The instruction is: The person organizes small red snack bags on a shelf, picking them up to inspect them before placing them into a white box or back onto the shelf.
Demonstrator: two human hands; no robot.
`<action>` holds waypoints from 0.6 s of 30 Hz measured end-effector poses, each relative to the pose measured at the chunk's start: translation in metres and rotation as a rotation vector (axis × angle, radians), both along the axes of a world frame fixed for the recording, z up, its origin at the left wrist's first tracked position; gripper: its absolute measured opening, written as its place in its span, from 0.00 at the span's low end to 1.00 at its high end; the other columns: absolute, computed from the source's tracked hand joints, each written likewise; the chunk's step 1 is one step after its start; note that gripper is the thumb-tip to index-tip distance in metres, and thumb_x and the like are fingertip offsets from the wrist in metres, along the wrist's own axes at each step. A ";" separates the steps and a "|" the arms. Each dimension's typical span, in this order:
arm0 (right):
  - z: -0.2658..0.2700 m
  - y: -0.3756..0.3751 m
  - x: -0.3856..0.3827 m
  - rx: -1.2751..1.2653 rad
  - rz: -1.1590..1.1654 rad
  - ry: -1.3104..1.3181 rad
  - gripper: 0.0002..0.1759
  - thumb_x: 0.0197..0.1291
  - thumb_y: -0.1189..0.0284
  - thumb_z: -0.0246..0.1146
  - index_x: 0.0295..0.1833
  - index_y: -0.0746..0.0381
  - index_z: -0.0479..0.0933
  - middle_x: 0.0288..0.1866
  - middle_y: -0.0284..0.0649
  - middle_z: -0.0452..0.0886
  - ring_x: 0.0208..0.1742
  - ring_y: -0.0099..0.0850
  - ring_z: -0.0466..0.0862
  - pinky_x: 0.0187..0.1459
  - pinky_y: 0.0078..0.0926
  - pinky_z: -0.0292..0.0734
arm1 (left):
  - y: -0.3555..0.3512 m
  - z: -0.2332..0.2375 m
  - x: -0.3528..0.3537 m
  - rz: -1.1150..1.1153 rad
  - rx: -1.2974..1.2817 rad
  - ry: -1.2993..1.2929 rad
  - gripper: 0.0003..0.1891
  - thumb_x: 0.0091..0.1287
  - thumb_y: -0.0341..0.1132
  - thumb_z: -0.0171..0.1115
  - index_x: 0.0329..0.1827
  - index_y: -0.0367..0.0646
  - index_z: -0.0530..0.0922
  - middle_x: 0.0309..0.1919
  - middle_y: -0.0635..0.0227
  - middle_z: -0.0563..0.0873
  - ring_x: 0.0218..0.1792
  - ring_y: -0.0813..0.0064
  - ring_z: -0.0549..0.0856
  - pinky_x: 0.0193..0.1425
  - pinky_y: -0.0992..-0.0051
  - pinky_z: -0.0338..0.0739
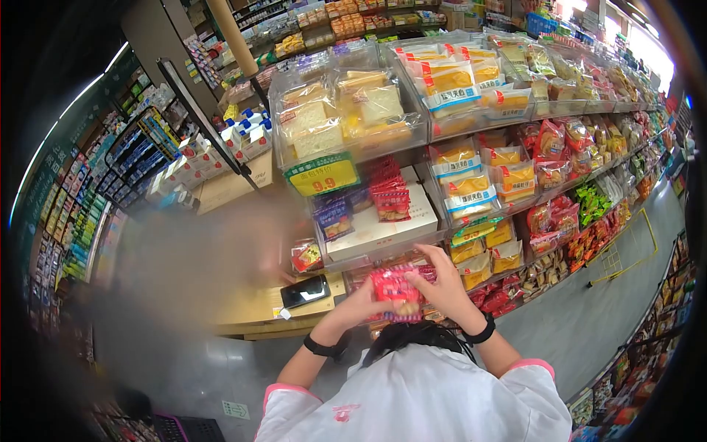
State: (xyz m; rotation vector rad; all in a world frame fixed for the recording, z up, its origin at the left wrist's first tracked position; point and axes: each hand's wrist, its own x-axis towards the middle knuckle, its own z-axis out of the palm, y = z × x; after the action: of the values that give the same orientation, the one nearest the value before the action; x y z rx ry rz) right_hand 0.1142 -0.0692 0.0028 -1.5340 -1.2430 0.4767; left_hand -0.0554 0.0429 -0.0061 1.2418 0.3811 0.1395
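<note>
Both of my hands are raised in front of my chest around a red packet (396, 289) with a clear lower part that shows pale food inside. My left hand (359, 303) grips its left side, with a black band on the wrist. On the packet's right side, my right hand (444, 283) holds the upper corner with bent fingers; its wrist also has a black band. Just beyond, a white box (383, 232) on the shelf carries red packets (390, 199) and blue packets (333, 218).
A black phone (305, 292) lies on a wooden surface (258, 309) to the left. Clear bins of bread (317, 121) stand above, with stocked shelves to the right. A yellow metal frame (617, 258) is on the grey floor. A large blur covers the left side.
</note>
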 end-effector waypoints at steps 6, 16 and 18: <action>-0.016 0.023 0.009 -0.050 0.255 0.347 0.35 0.62 0.74 0.61 0.71 0.69 0.53 0.62 0.48 0.70 0.63 0.31 0.71 0.63 0.29 0.66 | 0.037 -0.015 0.031 0.116 0.422 -0.105 0.37 0.62 0.30 0.67 0.69 0.42 0.53 0.58 0.66 0.74 0.55 0.78 0.76 0.56 0.76 0.75; -0.047 0.127 0.056 0.030 -0.073 0.112 0.31 0.54 0.79 0.62 0.64 0.67 0.60 0.53 0.56 0.77 0.57 0.48 0.78 0.57 0.38 0.72 | 0.128 -0.045 0.104 0.256 1.029 0.024 0.26 0.61 0.30 0.66 0.61 0.40 0.69 0.51 0.67 0.81 0.53 0.77 0.77 0.55 0.72 0.74; -0.062 0.141 0.057 -0.018 -0.173 0.070 0.32 0.54 0.80 0.62 0.64 0.67 0.60 0.55 0.55 0.76 0.58 0.46 0.77 0.58 0.36 0.70 | 0.144 -0.076 0.119 0.254 0.754 0.144 0.26 0.60 0.29 0.66 0.62 0.40 0.68 0.50 0.66 0.82 0.52 0.76 0.78 0.56 0.71 0.74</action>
State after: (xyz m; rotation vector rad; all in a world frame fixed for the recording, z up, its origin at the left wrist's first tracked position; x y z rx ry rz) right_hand 0.1713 0.0714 -0.0588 -1.6100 -1.0447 0.4257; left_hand 0.0632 0.1869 -0.0817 1.9485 0.6444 0.4421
